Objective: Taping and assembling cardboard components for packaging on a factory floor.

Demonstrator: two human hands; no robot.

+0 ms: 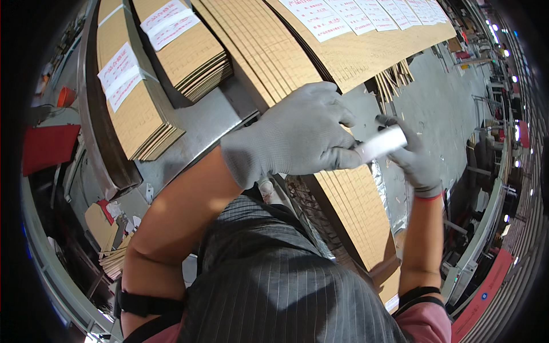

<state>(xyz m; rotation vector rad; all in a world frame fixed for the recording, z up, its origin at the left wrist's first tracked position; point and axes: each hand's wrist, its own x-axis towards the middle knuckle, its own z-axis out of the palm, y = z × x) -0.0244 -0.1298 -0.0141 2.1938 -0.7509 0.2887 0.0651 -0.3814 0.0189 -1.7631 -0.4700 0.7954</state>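
White strip [382,143] — pinched between left hand [297,134], right hand [414,160].

The left hand [297,137] and right hand [414,160] meet over a long cardboard stack [349,194], a strip [382,143] held between them. Labels [354,14] lie in a row on that stack's far end. Left of it, on a metal table [200,123], lie two smaller stacks [137,114] [191,54], each with labels on top.

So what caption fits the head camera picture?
Two gloved hands, left hand and right hand, hold a white strip above stacked cardboard sheets.
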